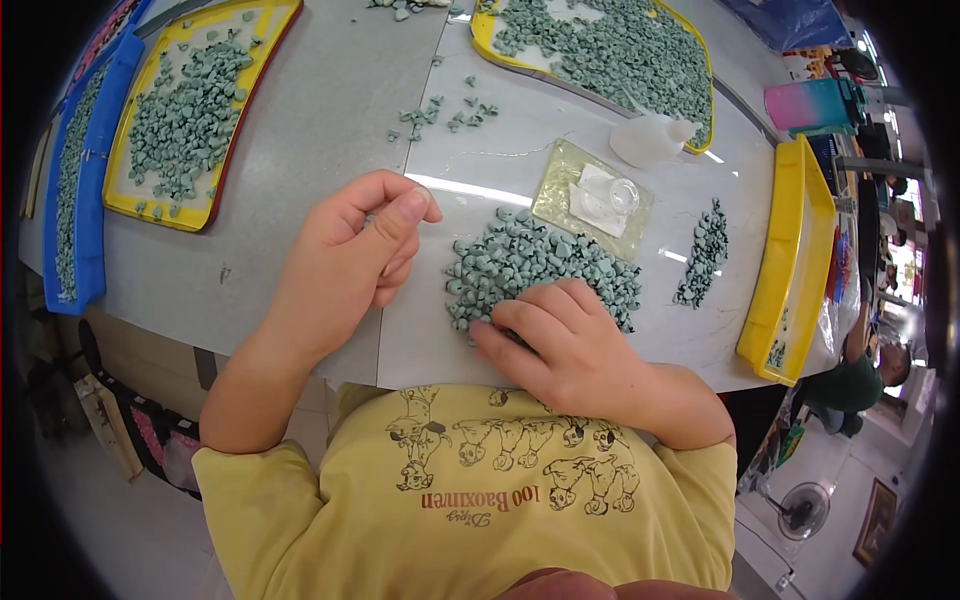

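Observation:
My left hand [365,245] is raised over the table, left of a pile of small pale-green pieces [540,262] with dark edges. Its fingers are curled and the thumb presses against the index finger. A speck of green shows by the knuckles, but what the hand holds is hidden. My right hand [565,340] rests at the near edge of the pile, fingers bent and thumb close to the index finger. Its fingertips touch the pieces; whether one is pinched there is hidden. Just behind the pile lies a translucent yellowish plate [560,190] carrying white paper and a small clear round dish [622,197].
A white squeeze bottle [645,140] lies behind the plate. Yellow trays of green pieces stand at far left [225,190] and far right [490,45]. A blue tray [92,250] is leftmost, a yellow bin [785,260] rightmost. A smaller heap [706,252] lies before the bin.

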The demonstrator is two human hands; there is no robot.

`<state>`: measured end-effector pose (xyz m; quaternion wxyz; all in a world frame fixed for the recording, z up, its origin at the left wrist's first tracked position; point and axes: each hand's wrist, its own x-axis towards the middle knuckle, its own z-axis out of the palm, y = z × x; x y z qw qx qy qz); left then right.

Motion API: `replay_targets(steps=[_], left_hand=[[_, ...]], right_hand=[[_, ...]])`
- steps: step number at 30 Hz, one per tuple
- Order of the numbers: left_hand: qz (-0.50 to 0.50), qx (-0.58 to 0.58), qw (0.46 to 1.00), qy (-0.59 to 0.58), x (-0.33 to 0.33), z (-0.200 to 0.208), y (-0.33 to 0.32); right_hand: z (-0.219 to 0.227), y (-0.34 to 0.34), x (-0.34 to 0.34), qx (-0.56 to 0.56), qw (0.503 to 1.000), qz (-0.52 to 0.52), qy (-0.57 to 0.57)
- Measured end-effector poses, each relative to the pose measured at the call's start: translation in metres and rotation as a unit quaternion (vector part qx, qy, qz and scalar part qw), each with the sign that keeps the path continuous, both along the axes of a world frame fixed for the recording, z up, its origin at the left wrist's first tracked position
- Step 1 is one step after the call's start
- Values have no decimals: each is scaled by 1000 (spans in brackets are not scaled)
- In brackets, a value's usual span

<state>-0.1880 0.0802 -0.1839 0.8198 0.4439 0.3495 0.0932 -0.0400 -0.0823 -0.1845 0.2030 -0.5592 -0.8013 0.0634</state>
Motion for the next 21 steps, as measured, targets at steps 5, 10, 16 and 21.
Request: replay_targets(steps=[5, 10, 16, 21], left_hand=[[-3, 11, 1000, 0, -10, -1, 7], [-14, 12, 1000, 2, -10, -3, 7], [-88, 196, 977, 15, -6, -5, -10], [-163, 507, 839, -114, 5, -16, -38]], right_hand=[[-2, 4, -7, 7, 1000, 1, -3], [5, 1, 10, -5, 998, -27, 59], [18, -17, 39, 33, 988, -123, 84], [26, -32, 58, 92, 973, -190, 98]])
